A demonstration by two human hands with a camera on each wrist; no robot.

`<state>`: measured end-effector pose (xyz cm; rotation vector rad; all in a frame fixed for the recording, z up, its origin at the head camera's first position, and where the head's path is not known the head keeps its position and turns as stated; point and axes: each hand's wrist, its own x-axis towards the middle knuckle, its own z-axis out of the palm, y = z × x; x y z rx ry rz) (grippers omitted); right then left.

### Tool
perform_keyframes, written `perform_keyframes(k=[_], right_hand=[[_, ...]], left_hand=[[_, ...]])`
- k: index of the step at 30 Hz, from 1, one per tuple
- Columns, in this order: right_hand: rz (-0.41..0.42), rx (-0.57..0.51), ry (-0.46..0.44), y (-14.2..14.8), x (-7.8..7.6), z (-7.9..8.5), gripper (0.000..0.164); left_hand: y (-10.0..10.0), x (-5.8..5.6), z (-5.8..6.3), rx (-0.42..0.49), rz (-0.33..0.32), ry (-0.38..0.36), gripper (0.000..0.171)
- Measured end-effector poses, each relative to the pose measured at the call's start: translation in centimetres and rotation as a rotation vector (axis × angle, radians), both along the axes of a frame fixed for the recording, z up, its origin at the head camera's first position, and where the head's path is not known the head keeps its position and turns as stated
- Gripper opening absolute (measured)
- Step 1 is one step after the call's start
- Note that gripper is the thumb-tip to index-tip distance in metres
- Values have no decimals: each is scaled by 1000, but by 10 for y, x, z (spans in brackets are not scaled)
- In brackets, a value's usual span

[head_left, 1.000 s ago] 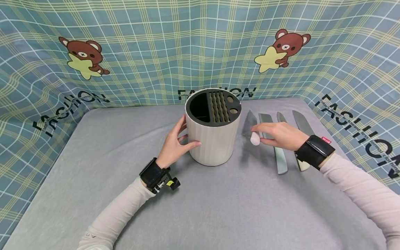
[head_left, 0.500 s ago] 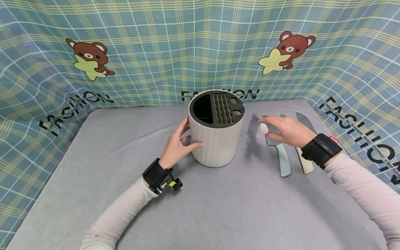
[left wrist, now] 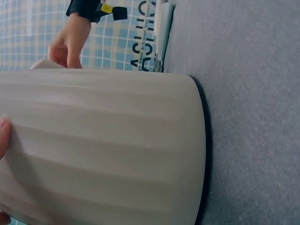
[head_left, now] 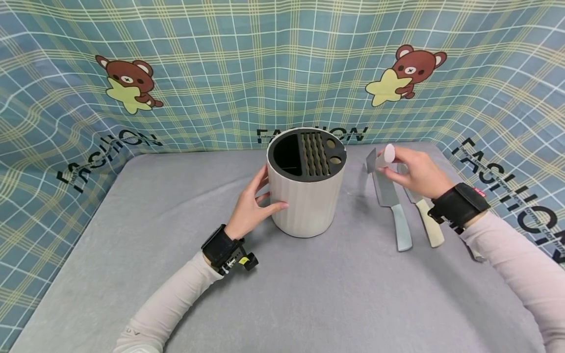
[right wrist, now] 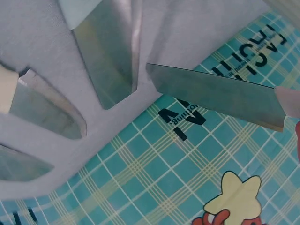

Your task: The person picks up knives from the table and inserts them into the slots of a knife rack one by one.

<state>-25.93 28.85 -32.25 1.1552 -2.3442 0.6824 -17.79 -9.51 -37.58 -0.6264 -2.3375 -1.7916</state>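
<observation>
A white ribbed knife block (head_left: 304, 208) stands upright, its dark top having wavy slots, two round holes and one wide opening. My left hand (head_left: 249, 210) holds its left side, thumb across the front and fingers round behind. In the left wrist view, the ribbed wall fills most of the picture and only fingertips (left wrist: 3, 136) show. Right of the block, my right hand (head_left: 417, 171) grips a kitchen knife by its pale pink handle (head_left: 385, 156). Its broad blade (right wrist: 218, 96) points down toward the table, above the other knives.
On the grey cloth at right lie a cleaver with a light-blue handle (head_left: 400, 228) and a knife with a cream handle (head_left: 430, 224). Another handle (head_left: 476, 254) shows partly under the right sleeve. A checked curtain (head_left: 212, 73) rises behind the table.
My right hand has lifted the pink-handled knife and carried it right and away from me, over the light-blue cleaver. The left hand stays on the block; the head view has shifted slightly.
</observation>
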Motion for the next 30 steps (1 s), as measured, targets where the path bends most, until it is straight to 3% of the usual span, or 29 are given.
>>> perform_keyframes(k=[4,14,26,30], right_hand=[[-25,-99,-68,4,-5,4,42],[-197,-342,-345,10,-5,16,29],[-116,-594,-490,12,-7,19,33],[-55,-695,-544,13,-7,22,31]], left_hand=[[0,1,2,5,3,10,97],[-1,-1,-2,5,6,24,97],[-1,-1,-2,4,9,21,98],[0,-2,-2,1,14,15,97]])
